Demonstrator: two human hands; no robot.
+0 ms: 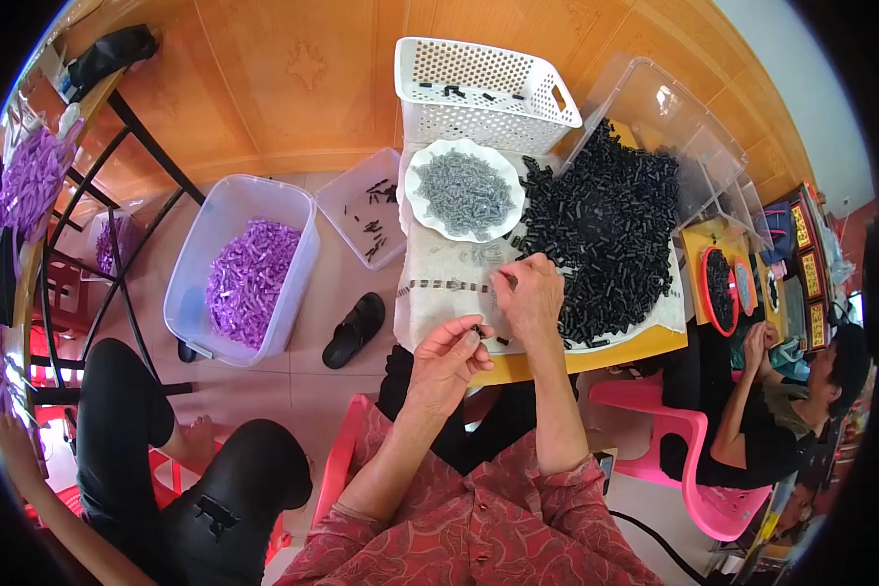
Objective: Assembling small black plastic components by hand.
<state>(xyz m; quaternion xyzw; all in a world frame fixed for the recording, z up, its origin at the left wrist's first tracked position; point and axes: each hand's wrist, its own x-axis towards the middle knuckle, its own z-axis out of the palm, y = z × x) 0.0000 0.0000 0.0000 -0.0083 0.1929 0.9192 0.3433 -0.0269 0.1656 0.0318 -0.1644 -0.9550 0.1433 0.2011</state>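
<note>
The left hand [446, 354] is at the near edge of the worktop [596, 359]. Its grip is pinched together on a tiny black piece [482, 333]. The right hand [529, 295] rests on the white cloth [439, 262] that covers the worktop, just beside the big pile of small black tubes [606, 234]. Its fingers are curled down, and I cannot tell if they hold anything. A short row of little pieces [449, 286] lies on the cloth, just left of the right hand.

Behind the right hand sits a white plate [465, 189] full of small grey parts. Behind the plate stands a white basket [481, 95] with holes. Left of the worktop, on the floor, are a clear tub of purple pieces [244, 269], a small clear box [366, 205] with a few black bits, and a black sandal [355, 329]. Another person [791, 391] sits on a pink chair [698, 469] to the right of the worktop.
</note>
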